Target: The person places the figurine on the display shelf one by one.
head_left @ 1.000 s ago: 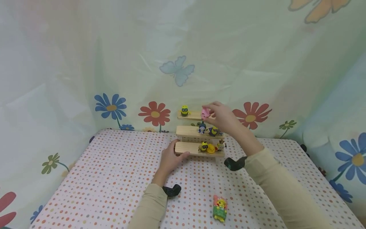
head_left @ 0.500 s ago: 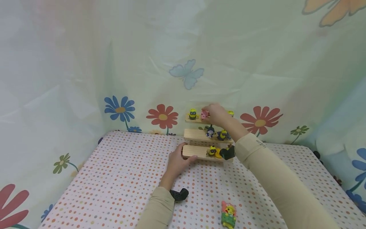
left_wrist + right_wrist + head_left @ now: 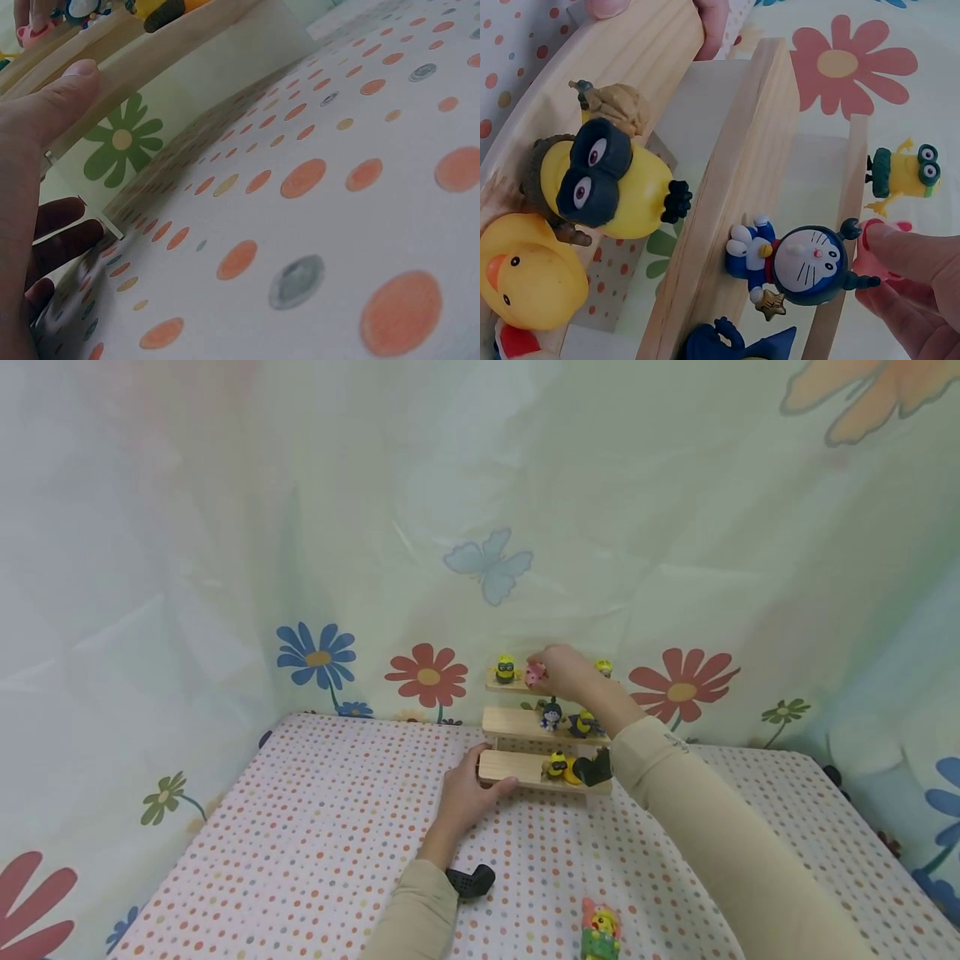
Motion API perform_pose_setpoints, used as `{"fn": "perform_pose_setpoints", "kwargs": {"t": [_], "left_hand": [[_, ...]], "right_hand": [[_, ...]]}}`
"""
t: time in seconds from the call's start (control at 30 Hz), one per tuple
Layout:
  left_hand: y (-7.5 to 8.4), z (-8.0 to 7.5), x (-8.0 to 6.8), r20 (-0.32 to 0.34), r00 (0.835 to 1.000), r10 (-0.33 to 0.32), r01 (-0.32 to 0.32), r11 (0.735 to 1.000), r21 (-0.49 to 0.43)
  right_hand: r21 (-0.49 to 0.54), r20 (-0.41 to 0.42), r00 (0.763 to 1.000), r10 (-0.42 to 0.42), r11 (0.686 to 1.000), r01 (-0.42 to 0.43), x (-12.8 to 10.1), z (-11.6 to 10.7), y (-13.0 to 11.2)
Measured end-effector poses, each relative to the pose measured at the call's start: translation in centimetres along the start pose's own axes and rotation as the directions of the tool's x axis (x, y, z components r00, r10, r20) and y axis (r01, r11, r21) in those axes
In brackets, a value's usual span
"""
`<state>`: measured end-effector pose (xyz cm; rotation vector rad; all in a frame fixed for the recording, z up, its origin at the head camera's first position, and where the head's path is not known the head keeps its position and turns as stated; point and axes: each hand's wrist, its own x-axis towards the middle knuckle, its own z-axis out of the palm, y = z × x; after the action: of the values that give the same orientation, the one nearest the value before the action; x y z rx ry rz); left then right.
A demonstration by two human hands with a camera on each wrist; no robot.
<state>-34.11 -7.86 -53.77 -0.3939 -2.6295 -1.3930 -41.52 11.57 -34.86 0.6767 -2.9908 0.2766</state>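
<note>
On top step of the wooden stepped shelf (image 3: 543,724): pink figure (image 3: 535,674), pinched by the right hand (image 3: 564,668), just right of the small yellow goggled figure (image 3: 506,669).
Grip, right: fingertips (image 3: 900,251) closed on the pink figure (image 3: 870,255); whether its base touches the step cannot be told.
Grip, left: left hand (image 3: 467,793) curled round the left end of the shelf's bottom step, thumb (image 3: 52,101) pressed on the front edge.
Direction from grip: top step directly beneath the pinch; open plank between the goggled figure and another small yellow figure (image 3: 603,667) at the shelf's right end.
Long axis: shelf planks running left to right, parallel to the flowered backdrop.
Nearer hand: right, already at the top step; left low, at the shelf's foot.
Middle step: blue cat figure (image 3: 802,264), below the pink one.
Bottom step: masked yellow figure (image 3: 604,187) and yellow duck (image 3: 529,281).
On surface, nearer than the shelf: lying yellow-and-pink figure (image 3: 600,929).
</note>
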Motion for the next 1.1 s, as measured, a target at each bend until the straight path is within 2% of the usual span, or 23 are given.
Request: {"fn": "perform_pose_setpoints", "kwargs": {"t": [0.17, 0.3, 0.4, 0.47, 0.53, 0.6, 0.67, 0.7, 0.73, 0.8, 0.87, 0.9, 0.97, 1.1], "left_hand": [[0.0, 0.2, 0.2, -0.004, 1.000, 0.006, -0.006, 1.000, -0.012], [0.0, 0.5, 0.4, -0.002, 1.000, -0.001, 0.001, 1.000, 0.005], [0.0, 0.6, 0.5, 0.003, 1.000, 0.000, 0.000, 1.000, 0.013], [0.1, 0.7, 0.6, 0.005, 1.000, 0.004, -0.004, 1.000, 0.015], [0.1, 0.5, 0.6, 0.004, 1.000, 0.002, -0.002, 1.000, 0.022], [0.2, 0.3, 0.6, 0.001, 1.000, -0.004, 0.004, 1.000, 0.029], [0.2, 0.1, 0.5, 0.000, 1.000, -0.013, 0.013, 1.000, 0.029], [0.3, 0.1, 0.5, 0.000, 1.000, -0.019, 0.019, 0.999, 0.027], [0.3, 0.0, 0.5, 0.000, 1.000, -0.020, 0.020, 0.999, 0.026], [0.3, 0.0, 0.5, 0.004, 1.000, -0.022, 0.022, 1.000, 0.020], [0.3, 0.1, 0.5, 0.010, 1.000, -0.022, 0.022, 1.000, 0.014], [0.2, 0.1, 0.6, 0.011, 1.000, -0.021, 0.020, 1.000, 0.011], [0.1, 0.3, 0.6, 0.012, 1.000, -0.020, 0.019, 1.000, 0.008], [0.3, 0.4, 0.6, 0.014, 1.000, -0.021, 0.021, 1.000, 0.001]], "right_hand": [[0.008, -0.008, 1.000, 0.005, 1.000, -0.005, -0.1, 0.3, 0.4], [0.019, -0.031, 0.998, 0.046, 0.999, -0.045, -1.4, -0.5, 0.1], [0.045, -0.110, 0.993, 0.052, 0.998, -0.048, -3.8, -1.4, -0.5], [0.063, -0.167, 0.985, 0.032, 0.998, -0.022, -6.1, -1.6, -1.2], [0.077, -0.181, 0.983, 0.011, 0.997, 0.003, -8.9, -1.2, -2.2], [0.106, -0.118, 0.993, -0.001, 0.994, 0.014, -11.8, -0.3, -3.3], [0.148, 0.032, 0.999, 0.010, 0.989, -0.014, -14.6, 1.2, -4.2], [0.168, 0.125, 0.992, 0.020, 0.985, -0.041, -15.7, 2.0, -4.6], [0.186, 0.212, 0.977, 0.033, 0.980, -0.073, -16.7, 2.8, -4.9], [0.203, 0.358, 0.931, 0.064, 0.969, -0.144, -18.2, 4.5, -5.4], [0.208, 0.455, 0.886, 0.093, 0.956, -0.207, -19.2, 6.0, -5.7], [0.197, 0.485, 0.867, 0.111, 0.952, -0.233, -19.5, 6.6, -5.8], [0.181, 0.513, 0.848, 0.132, 0.949, -0.257, -20.0, 7.5, -6.0], [0.143, 0.534, 0.833, 0.140, 0.957, -0.253, -20.5, 8.3, -6.4]]}}
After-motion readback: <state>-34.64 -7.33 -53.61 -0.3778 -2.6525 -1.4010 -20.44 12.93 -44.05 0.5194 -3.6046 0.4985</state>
